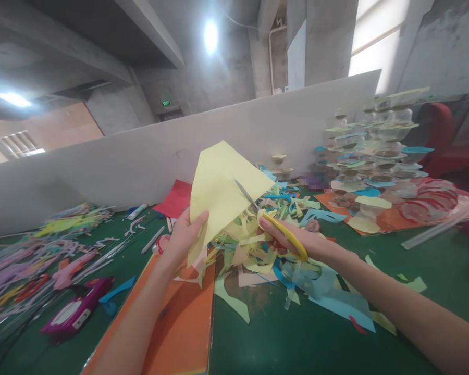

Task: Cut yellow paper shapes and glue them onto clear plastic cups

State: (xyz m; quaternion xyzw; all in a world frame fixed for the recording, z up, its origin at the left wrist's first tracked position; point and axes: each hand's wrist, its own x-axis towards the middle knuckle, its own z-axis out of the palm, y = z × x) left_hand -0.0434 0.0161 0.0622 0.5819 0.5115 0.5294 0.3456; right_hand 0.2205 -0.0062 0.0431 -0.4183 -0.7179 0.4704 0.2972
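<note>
My left hand (186,233) pinches the lower left edge of a pale yellow sheet of paper (222,182), thumb on the near face. The sheet is held up above the table, its top rising to a blunt point. My right hand (279,234) is closed round the yellow handles of a pair of scissors (293,242). One blade lies across the near face of the paper at its right side; the other blade is hidden, seemingly behind the sheet. Below both hands lies a heap of paper scraps (254,255) in yellow, green and blue.
An orange board (187,323) lies under my left forearm on the green table (254,344). Left are a purple device (78,307) and several craft strips. Stacked clear cups with paper discs (379,151) stand at the right. A white partition (133,151) closes the back.
</note>
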